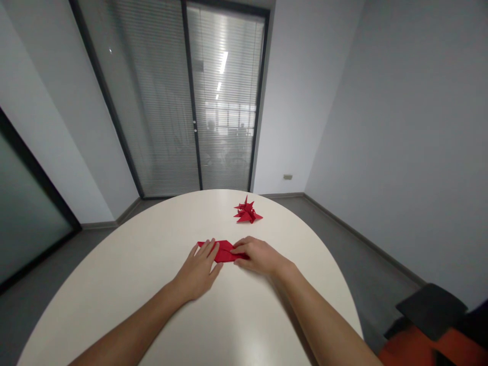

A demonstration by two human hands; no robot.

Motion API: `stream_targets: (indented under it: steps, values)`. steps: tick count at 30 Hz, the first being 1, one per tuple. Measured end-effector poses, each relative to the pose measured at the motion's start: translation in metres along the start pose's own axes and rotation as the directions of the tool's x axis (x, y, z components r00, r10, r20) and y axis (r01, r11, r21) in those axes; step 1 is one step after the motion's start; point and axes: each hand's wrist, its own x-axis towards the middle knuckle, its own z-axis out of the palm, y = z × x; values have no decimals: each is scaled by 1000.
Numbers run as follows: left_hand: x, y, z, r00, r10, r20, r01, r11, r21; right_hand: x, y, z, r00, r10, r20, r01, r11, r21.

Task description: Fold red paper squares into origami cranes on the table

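A folded sheet of red paper (223, 251) lies flat on the white oval table (152, 264) in front of me. My left hand (198, 272) rests on its left part, fingers stretched out flat and pressing down. My right hand (257, 255) covers the paper's right end, fingers curled and pinching the paper's edge against the table. Farther back on the table sits a small pile of finished red origami figures (247, 212), apart from both hands.
A glass door with blinds (224, 101) stands beyond the table's far edge. Grey floor surrounds the table. At the lower right is a chair with a black armrest (430, 310) and orange seat (434, 351).
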Motion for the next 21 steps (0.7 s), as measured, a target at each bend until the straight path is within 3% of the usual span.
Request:
stream_targets:
  steps: [8, 14, 21]
  values:
    - [4, -3, -3, 992, 13, -126, -29, 993, -119, 2, 2, 0, 1000, -13, -21, 12, 999, -45]
    - [5, -3, -10, 991, 1, -133, -29, 978, -205, 1, -1, -2, 1000, 21, -2, -21, 1000, -22]
    - [6, -4, -16, 987, 27, -161, -59, 979, -194, 2, 6, 2, 998, 37, -42, -39, 998, -58]
